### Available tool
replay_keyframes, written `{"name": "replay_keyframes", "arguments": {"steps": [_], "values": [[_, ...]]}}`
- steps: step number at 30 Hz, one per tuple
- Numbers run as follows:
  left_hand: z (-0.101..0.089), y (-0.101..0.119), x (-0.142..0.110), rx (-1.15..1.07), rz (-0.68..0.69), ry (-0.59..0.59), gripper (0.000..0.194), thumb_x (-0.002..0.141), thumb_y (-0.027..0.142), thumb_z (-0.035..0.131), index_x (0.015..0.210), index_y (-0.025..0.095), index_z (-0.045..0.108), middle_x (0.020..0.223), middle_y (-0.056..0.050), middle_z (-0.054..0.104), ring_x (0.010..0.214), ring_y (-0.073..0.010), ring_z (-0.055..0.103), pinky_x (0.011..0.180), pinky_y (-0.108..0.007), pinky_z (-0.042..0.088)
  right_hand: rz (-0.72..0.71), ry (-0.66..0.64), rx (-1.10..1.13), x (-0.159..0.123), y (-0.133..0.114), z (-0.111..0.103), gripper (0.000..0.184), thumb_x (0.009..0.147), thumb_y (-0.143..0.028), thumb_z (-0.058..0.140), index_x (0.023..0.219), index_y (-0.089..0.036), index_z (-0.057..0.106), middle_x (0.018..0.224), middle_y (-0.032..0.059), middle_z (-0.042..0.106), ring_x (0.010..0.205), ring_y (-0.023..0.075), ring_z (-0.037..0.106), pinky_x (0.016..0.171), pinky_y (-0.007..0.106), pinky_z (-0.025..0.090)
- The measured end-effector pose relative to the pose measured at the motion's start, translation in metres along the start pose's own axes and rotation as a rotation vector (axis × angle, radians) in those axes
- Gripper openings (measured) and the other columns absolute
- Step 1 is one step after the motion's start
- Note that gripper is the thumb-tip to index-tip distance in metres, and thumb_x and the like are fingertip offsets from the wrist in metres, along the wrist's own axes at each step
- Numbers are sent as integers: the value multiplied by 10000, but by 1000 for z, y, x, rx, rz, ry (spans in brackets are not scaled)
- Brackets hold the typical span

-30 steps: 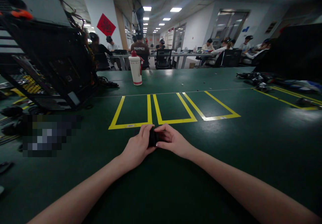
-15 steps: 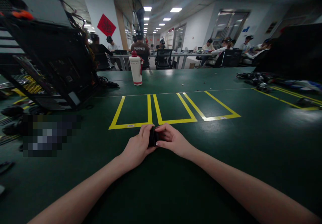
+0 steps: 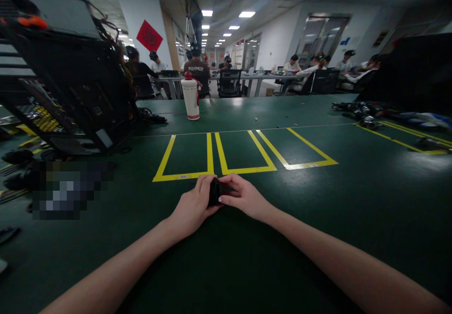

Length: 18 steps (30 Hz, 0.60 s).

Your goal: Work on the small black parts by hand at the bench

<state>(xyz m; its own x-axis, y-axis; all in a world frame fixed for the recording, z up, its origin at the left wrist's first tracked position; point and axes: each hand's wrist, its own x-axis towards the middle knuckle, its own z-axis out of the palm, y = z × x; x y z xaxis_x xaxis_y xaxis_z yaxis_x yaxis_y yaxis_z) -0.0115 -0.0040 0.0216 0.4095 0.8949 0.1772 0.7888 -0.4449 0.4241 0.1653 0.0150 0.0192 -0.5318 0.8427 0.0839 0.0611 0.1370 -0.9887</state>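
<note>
A small black box-like object (image 3: pixel 214 193) stands on the green table between my two hands, just in front of the yellow tape frames. Its far and left sides are covered by fingers, so its exact kind cannot be made out. My left hand (image 3: pixel 194 203) is closed around its left side. My right hand (image 3: pixel 245 197) is at its right side, fingers curved behind and thumb on the near edge, closed on the same object.
Yellow tape frames (image 3: pixel 249 169) mark the green table (image 3: pixel 226 267). Beyond them stands a white bottle with a red lid (image 3: pixel 191 98). An open computer case (image 3: pixel 88 102) is at left, with cables (image 3: pixel 151 116) beside it. Dark gear (image 3: pixel 367 114) lies at right. Several people sit farther back.
My right hand's fingers have shifted very slightly against the black object. My left hand and the rest look the same.
</note>
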Motion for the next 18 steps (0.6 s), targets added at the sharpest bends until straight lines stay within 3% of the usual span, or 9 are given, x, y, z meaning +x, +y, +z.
{"name": "replay_keyframes", "arguments": {"steps": [4,9,14,18], "values": [[0,0,0,13,-4,-1,563,734,286,517,1188,233,188,1206,-68,337,914,-208,539,723,-350,493,-8,-44,96,-2,2,2,385,675,-138,610,1007,-238,444,1087,15,488,1041,168,506,899,373,430],[0,1,1,18,10,14,536,746,311,510,1178,222,205,1190,-68,353,894,-205,541,697,-340,499,-24,-11,86,0,0,3,274,713,-198,581,966,-219,477,1004,16,519,948,164,551,836,372,468],[1,0,1,19,18,23,551,740,304,524,1182,217,206,1190,-69,356,875,-196,539,680,-331,503,8,-8,29,2,-3,0,359,718,-212,576,1054,-223,452,1090,35,491,1018,176,510,897,396,424],[1,0,0,17,4,8,562,736,300,525,1186,227,197,1200,-60,346,889,-192,535,698,-334,501,-10,-68,64,2,-2,-2,379,674,-147,615,1014,-205,457,1065,28,498,1040,166,499,936,386,392]]}}
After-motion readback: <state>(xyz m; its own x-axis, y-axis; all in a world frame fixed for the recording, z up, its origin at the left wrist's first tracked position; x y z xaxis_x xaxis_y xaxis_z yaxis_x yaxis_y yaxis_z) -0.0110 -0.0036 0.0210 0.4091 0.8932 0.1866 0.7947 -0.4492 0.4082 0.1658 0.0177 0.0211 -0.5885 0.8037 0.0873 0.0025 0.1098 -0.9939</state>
